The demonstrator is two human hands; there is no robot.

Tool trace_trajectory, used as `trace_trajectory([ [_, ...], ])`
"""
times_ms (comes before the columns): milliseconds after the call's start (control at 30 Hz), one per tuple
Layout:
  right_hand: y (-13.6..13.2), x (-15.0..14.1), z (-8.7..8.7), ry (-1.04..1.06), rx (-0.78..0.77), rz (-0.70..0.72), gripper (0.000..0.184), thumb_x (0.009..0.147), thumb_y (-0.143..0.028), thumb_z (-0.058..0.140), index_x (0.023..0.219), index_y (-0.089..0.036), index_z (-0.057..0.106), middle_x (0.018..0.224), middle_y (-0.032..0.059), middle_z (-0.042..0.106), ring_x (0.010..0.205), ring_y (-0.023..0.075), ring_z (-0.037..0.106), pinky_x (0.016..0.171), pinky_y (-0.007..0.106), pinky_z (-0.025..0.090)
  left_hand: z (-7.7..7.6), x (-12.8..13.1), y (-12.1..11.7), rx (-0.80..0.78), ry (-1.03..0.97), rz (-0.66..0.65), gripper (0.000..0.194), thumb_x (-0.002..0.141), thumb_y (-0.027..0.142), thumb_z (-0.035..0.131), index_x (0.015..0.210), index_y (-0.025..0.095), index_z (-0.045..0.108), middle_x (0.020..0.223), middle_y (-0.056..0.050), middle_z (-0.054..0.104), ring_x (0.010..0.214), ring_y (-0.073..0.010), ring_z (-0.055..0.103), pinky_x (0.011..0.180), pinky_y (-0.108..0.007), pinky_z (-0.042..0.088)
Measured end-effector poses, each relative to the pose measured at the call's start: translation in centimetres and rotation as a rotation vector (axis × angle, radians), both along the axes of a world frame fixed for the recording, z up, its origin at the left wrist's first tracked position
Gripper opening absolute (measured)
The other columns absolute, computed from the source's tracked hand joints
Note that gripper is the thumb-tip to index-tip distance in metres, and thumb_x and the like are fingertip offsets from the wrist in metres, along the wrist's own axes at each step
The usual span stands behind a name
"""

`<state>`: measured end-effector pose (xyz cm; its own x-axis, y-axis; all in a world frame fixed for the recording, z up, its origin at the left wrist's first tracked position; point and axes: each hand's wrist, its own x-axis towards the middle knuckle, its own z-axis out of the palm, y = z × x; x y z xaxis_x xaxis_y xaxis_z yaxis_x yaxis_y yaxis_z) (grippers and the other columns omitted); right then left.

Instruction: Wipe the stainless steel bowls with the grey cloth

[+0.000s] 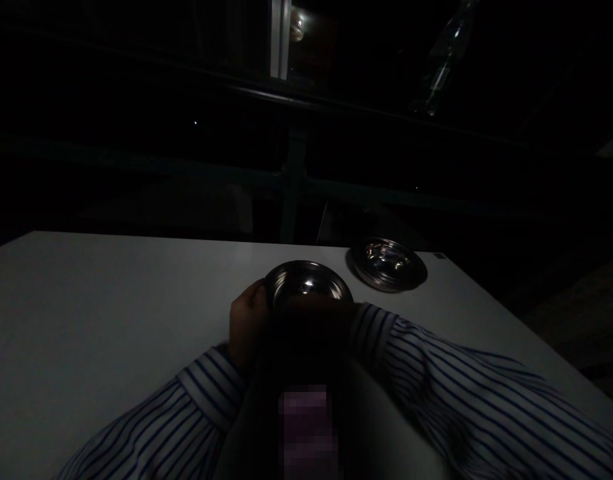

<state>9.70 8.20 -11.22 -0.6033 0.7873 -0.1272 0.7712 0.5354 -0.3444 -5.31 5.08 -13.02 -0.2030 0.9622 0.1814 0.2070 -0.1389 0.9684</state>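
A shiny metal bowl (311,273) is in front of me at the middle of the white table (136,300). My left hand (247,323) is closed on its left rim, with the thumb and bent fingers at the edge. My right hand (321,312) reaches across the near side of the bowl, in deep shadow. Its fingers do not show, so I cannot make out whether it grips anything. Farther back on the right sits a second piece of shiny metal tableware (389,265), with several rim lines that look like stacked bowls.
Beyond the table's far edge it is very dark, with a frame post (291,173) and a horizontal bar. A clear bottle (443,67) stands at the upper right on a dark ledge. A small dark patch (439,256) marks the table's far right corner.
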Motion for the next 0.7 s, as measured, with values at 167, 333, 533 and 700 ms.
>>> trace_trajectory([
  [167,0.6,0.8,0.7,0.034,0.008,-0.121,0.019,0.086,-0.027,0.052,0.098,-0.013,0.058,0.104,0.0058,0.059,0.095,0.0177,0.056,0.084,0.04,0.045,0.2,0.1,-0.2,-0.009,-0.071,-0.066,0.031,0.079,0.031,0.041,0.091,0.014,0.065,0.085,-0.006,0.07,0.076,-0.0188,0.063,0.067,-0.026,0.048],
  [333,1.5,-2.9,1.3,0.14,0.067,-0.353,0.022,0.09,-0.022,0.043,0.103,-0.01,0.055,0.111,0.0122,0.055,0.104,0.021,0.052,0.089,0.042,0.04,0.5,0.1,-0.2,0.002,-0.017,-0.033,0.032,0.08,0.03,0.04,0.092,0.014,0.065,0.087,-0.007,0.07,0.078,-0.0191,0.062,0.069,-0.027,0.047],
  [533,-0.6,-3.8,1.4,0.274,-0.204,-0.166,0.009,0.084,-0.015,0.054,0.09,-0.012,0.06,0.092,0.002,0.063,0.086,0.0135,0.06,0.079,0.033,0.048,-0.2,-0.2,0.2,-0.026,-0.064,0.095,0.035,0.079,0.03,0.039,0.096,0.012,0.064,0.096,-0.012,0.068,0.089,-0.0228,0.061,0.079,-0.033,0.045],
  [700,-0.7,-3.7,2.0,0.333,-0.275,-0.237,0.009,0.083,-0.018,0.057,0.088,-0.011,0.06,0.09,0.002,0.062,0.083,0.0135,0.06,0.076,0.033,0.05,-0.2,-0.1,0.1,-0.021,-0.1,0.062,0.036,0.079,0.033,0.041,0.093,0.011,0.065,0.094,-0.012,0.069,0.087,-0.0228,0.062,0.078,-0.033,0.046],
])
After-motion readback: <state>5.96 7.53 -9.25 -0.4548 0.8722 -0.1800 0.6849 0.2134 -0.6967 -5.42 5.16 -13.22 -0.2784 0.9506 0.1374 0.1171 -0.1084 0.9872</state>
